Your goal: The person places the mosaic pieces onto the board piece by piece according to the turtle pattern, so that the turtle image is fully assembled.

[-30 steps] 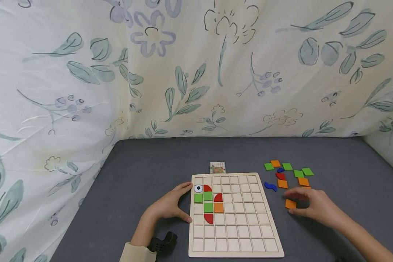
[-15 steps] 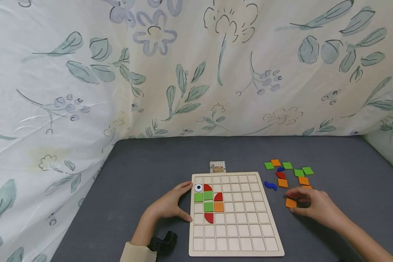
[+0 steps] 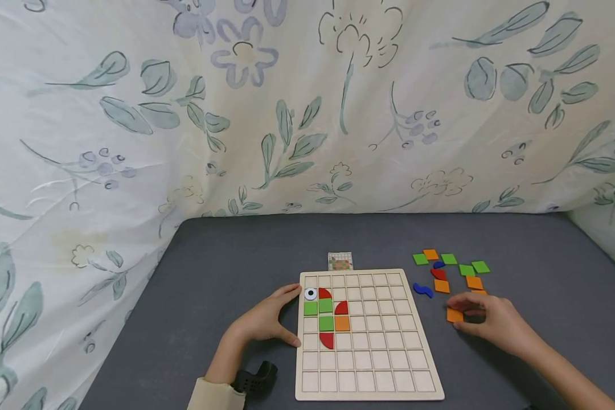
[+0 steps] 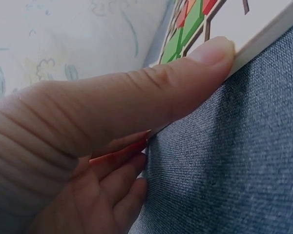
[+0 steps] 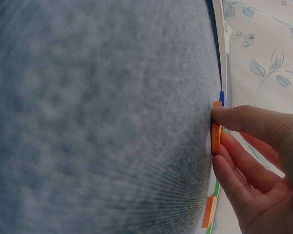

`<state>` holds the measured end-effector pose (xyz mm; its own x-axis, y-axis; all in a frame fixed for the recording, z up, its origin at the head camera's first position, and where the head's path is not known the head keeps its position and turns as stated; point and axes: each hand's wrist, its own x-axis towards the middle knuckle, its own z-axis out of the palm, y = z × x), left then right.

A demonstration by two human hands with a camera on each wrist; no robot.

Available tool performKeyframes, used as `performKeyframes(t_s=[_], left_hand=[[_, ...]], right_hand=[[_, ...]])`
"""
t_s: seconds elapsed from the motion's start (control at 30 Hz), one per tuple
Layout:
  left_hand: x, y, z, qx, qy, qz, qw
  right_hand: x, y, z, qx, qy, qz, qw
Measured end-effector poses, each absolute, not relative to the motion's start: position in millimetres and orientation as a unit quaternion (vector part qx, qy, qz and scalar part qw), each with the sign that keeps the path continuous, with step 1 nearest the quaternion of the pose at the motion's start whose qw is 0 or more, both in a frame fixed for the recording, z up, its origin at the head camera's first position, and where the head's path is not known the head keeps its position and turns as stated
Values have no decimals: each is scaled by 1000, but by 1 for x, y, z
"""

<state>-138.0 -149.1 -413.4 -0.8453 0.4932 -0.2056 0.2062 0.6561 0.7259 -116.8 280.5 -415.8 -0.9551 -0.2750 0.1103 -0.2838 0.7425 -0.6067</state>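
Observation:
A pale wooden grid board [image 3: 389, 341] lies on the table. Set in its left cells are a white eye tile [image 3: 310, 294], green squares [image 3: 326, 323], red quarter-round tiles [image 3: 327, 340] and an orange square [image 3: 342, 323]. My left hand [image 3: 266, 319] rests along the board's left edge, thumb and forefinger spread; in the left wrist view the thumb [image 4: 151, 92] lies on the board's edge. Right of the board, my right hand [image 3: 492, 324] pinches an orange square tile [image 3: 454, 315] low over the table, between thumb and fingers, as the right wrist view also shows.
Loose tiles lie at the right rear: green squares [image 3: 480, 267], orange squares [image 3: 442, 286], a red piece [image 3: 438, 274], a wavy blue piece [image 3: 422, 290] and a small blue piece [image 3: 438, 265]. Behind the board is a small pattern card [image 3: 340, 261]. A patterned cloth [image 3: 297, 114] hangs beyond.
Almost nothing moves. The right hand keeps its pinch on the orange square tile with only a slight shift of the fingers; the left hand stays at the board's edge.

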Motion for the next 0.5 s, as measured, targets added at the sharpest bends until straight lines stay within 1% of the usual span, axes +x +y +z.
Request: performKeyframes(t_s=[0.27, 0.5], left_hand=[[-139, -149, -414, 193, 887, 368, 203], [-138, -149, -412, 197, 887, 367, 201]], right_hand=[[-117, 278, -401, 143, -938, 314, -10], [-115, 269, -388, 165, -927, 336, -10]])
